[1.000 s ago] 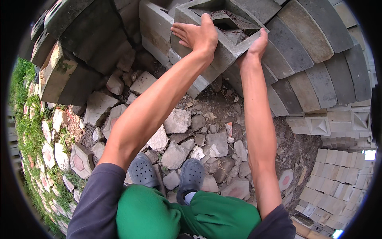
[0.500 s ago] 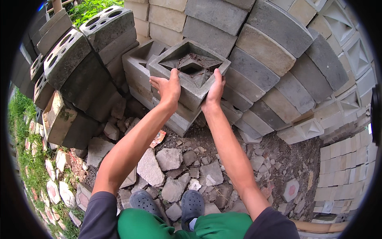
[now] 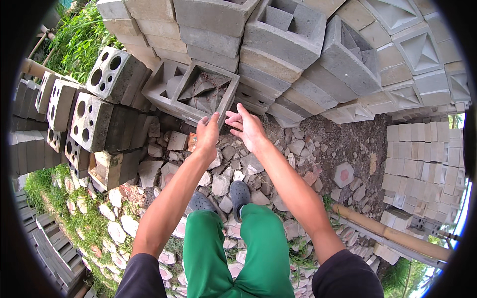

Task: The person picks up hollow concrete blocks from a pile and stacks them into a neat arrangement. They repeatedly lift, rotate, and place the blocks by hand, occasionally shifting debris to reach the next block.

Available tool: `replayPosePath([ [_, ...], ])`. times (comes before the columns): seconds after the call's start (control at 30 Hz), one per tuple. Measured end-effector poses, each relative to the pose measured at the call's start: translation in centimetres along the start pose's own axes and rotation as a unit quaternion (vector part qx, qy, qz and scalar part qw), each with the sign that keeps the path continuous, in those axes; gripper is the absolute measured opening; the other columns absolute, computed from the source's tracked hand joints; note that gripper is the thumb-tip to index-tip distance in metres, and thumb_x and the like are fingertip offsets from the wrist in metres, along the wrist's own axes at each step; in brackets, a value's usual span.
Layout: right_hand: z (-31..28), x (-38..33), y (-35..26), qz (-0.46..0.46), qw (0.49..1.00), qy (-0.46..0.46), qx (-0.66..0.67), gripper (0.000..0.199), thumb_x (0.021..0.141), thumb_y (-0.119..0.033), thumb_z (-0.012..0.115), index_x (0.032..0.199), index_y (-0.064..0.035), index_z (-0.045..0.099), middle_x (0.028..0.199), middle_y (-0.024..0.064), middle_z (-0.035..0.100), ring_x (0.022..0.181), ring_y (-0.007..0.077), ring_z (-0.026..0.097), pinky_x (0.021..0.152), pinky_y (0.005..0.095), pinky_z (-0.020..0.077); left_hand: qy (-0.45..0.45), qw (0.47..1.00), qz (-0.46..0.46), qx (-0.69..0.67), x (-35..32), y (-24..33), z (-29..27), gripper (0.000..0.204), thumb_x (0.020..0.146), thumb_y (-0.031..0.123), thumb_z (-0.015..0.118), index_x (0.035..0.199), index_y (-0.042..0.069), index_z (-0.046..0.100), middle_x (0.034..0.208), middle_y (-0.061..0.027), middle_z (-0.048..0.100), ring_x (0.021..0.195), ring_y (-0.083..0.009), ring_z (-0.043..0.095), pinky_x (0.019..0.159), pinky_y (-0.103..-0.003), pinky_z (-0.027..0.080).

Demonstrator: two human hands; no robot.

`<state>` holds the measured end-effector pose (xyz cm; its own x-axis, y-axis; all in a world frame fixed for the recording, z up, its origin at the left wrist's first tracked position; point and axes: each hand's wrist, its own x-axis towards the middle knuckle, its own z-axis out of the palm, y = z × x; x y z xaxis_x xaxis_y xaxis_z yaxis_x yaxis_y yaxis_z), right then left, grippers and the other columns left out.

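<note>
A square grey concrete ventilation block (image 3: 232, 85) with a recessed star-like pattern and dry debris inside sits on a low stack ahead of me. A similar grey block (image 3: 158, 87) stands against its left side. My left hand (image 3: 206, 136) is at the near edge of the block, thumb up and fingers loosely extended, holding nothing; whether it touches the edge I cannot tell. My right hand (image 3: 247, 129) is just off the block's near right corner, palm turned inward, fingers spread and empty.
Stacked grey and tan blocks (image 3: 271, 64) rise behind and to the right. Concrete blocks with round holes (image 3: 107, 72) are piled at left. Broken rubble (image 3: 221, 185) covers the ground around my feet. A bamboo pole (image 3: 392, 234) lies at lower right.
Both hands have come off the sides of the ventilation block and drawn back toward me. The block now rests beside its neighbour, and my view has shifted back.
</note>
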<state>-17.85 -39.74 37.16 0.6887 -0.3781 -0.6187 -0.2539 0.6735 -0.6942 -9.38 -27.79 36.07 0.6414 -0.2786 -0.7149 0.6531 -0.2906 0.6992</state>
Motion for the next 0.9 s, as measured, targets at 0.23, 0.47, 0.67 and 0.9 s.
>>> replayPosePath([
  [0.23,-1.2,-6.4,-10.8,-0.086,0.974,0.177,0.114,0.044,0.098,-0.034,0.061,0.127,-0.0031,0.050,0.126,0.0110,0.055,0.112,0.0245,0.057,0.093,0.0471,0.0468,-0.153,0.987,0.041,-0.016,-7.4,12.9,6.6,0.085,0.087,0.049,0.070,0.149,0.003,0.033,0.145,-0.0147,0.044,0.131,-0.0226,0.046,0.100,-0.035,0.043],
  [0.47,-4.4,-4.3,-19.8,-0.083,0.970,0.213,0.088,0.090,0.087,-0.058,0.066,0.149,-0.0026,0.031,0.152,0.0189,0.030,0.140,0.0333,0.030,0.112,0.0545,0.0306,-0.123,0.990,0.001,-0.065,-3.5,21.5,16.5,0.098,0.084,0.047,0.072,0.153,0.001,0.019,0.157,-0.0225,0.021,0.141,-0.0329,0.033,0.111,-0.043,0.037],
  [0.67,-4.9,-1.1,-24.0,0.008,0.983,0.160,0.091,0.109,0.081,-0.064,0.071,0.158,-0.0112,0.016,0.164,0.0149,0.008,0.149,0.0396,0.010,0.116,0.0583,0.0192,0.001,0.990,-0.023,-0.141,-0.2,24.5,19.8,0.080,0.089,0.035,0.065,0.152,0.006,0.025,0.155,-0.0182,0.029,0.140,-0.0360,0.034,0.114,-0.059,0.029],
  [0.9,-3.9,-0.1,-25.4,0.047,0.973,0.219,0.054,0.110,0.079,-0.066,0.071,0.155,-0.0035,0.022,0.162,0.0166,0.016,0.148,0.0352,0.016,0.117,0.0543,0.0192,0.089,0.985,-0.034,-0.146,0.3,24.3,21.3,0.066,0.085,0.012,0.063,0.143,0.001,0.034,0.146,-0.0161,0.038,0.134,-0.0361,0.041,0.108,-0.061,0.038],
])
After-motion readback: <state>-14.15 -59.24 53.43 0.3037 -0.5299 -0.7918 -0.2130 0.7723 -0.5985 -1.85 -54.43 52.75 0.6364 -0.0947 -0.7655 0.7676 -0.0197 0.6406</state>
